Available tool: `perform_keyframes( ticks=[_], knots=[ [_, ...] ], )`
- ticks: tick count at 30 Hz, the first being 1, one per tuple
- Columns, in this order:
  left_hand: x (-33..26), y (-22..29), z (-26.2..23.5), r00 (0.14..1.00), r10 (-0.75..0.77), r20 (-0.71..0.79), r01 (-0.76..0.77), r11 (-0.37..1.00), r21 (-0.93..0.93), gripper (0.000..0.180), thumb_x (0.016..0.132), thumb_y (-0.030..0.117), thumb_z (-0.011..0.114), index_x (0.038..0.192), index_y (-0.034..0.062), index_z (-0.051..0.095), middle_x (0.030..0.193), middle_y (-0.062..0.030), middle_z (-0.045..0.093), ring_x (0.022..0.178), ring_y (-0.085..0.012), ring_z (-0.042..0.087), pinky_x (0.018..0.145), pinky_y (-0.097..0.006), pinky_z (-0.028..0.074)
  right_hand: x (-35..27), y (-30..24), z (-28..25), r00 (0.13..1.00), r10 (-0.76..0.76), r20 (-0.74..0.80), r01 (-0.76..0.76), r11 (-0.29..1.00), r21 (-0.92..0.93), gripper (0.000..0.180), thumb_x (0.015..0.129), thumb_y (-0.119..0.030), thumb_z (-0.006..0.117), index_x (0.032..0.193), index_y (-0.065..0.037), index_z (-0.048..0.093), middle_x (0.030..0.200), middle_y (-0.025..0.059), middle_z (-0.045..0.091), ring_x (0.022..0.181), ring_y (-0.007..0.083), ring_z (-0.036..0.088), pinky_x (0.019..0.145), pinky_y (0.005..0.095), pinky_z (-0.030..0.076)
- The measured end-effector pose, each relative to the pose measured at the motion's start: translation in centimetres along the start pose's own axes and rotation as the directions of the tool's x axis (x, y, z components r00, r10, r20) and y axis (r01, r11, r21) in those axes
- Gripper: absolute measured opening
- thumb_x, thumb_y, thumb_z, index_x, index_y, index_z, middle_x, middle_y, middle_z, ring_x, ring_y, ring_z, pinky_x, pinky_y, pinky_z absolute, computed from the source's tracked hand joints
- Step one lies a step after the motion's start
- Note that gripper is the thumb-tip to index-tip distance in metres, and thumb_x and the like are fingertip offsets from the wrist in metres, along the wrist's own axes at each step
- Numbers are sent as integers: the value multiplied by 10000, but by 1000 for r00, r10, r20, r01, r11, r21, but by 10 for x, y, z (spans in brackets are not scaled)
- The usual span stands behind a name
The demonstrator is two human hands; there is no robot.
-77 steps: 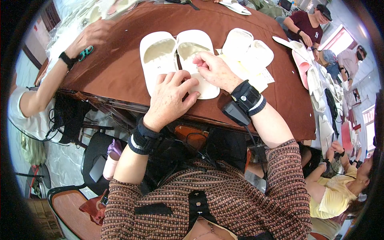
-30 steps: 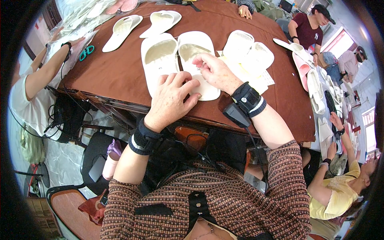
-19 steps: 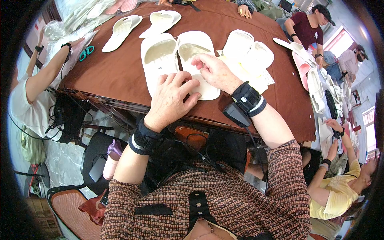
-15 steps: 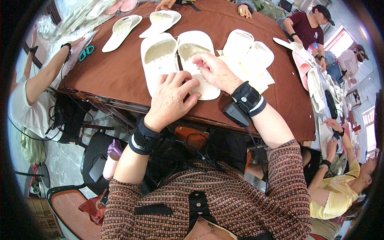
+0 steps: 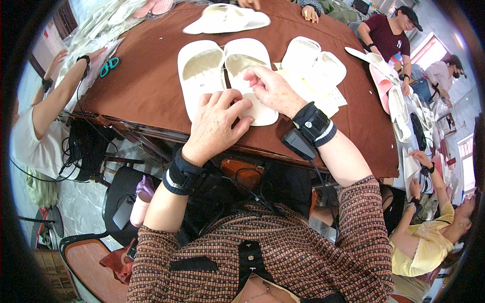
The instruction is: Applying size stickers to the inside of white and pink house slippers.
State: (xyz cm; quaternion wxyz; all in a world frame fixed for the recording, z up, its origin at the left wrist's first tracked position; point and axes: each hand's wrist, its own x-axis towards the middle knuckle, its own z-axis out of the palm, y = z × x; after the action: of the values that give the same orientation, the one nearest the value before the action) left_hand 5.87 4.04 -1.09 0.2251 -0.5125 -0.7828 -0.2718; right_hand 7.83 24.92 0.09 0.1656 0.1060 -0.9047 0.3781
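Two white slippers lie side by side on the brown-covered table in front of me, the left slipper (image 5: 189, 93) and the right slipper (image 5: 247, 49), toes pointing away. My left hand (image 5: 218, 120) rests over the heel ends, its fingers bent and its thumb apart. Over the right slipper's insole, my right hand (image 5: 275, 92) holds thumb and forefinger close together in a pinch. Whatever is between those fingertips is too small to make out. A small dark mark shows on the left slipper's insole. White and pale yellow paper sheets (image 5: 328, 101) lie just beyond my right wrist.
More white slippers (image 5: 225, 20) lie at the far side, and rounded white pieces (image 5: 301, 54) sit right of the pair. Teal-handled scissors (image 5: 109, 66) and plastic-wrapped goods (image 5: 93, 33) are at the left. Other people work around the table; slippers line a table (image 5: 401, 118) at right.
The two separate slippers at the far left have gone from there; slippers now lie together farther right, beyond the pair. Another person's hand at the far edge has moved right. My hands stay put.
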Motion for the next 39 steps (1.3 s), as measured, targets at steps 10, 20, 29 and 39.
perform_keyframes(
  ticks=[10, 20, 29, 39],
  knots=[
    [0, -1, 3, 998, 41, -57, -40, 999, 10, 229, 814, 253, 717, 1006, 147, 650, 1026, -24, 597, 944, -220, 580, 847, -387, 399, 0, 14, 5, 997, -26, -67, 27, 1000, 11, 320, 849, 22, 546, 1161, -20, 609, 972, 100, 670, 822, 155, 625, 744, 298, 524],
    [-1, 0, 1, 1000, 3, -5, -3, 1000, -7, 266, 808, 224, 717, 1053, 137, 660, 1072, -33, 601, 1007, -241, 576, 894, -390, 407, 4, 11, 3, 999, -9, -42, 8, 999, -37, 232, 886, -48, 591, 1114, -3, 607, 935, 100, 656, 812, 161, 617, 738, 301, 521],
    [-1, 1, 1, 1000, 4, 9, -4, 1000, -7, 269, 806, 209, 716, 1059, 139, 656, 1061, -36, 594, 1010, -248, 573, 895, -398, 410, 13, 10, 5, 990, -138, 10, 136, 964, -229, 215, 950, -106, 488, 1123, -31, 592, 1084, 156, 653, 1053, 324, 616, 900, 409, 497],
    [0, 1, 2, 998, 40, -45, -39, 999, 17, 241, 807, 235, 714, 1021, 155, 638, 1014, -20, 583, 947, -221, 576, 847, -386, 403, 10, 6, 5, 999, 31, -16, -32, 993, -117, 220, 945, -81, 495, 1136, -35, 593, 1107, 150, 659, 1044, 295, 635, 891, 387, 501]
  ],
)
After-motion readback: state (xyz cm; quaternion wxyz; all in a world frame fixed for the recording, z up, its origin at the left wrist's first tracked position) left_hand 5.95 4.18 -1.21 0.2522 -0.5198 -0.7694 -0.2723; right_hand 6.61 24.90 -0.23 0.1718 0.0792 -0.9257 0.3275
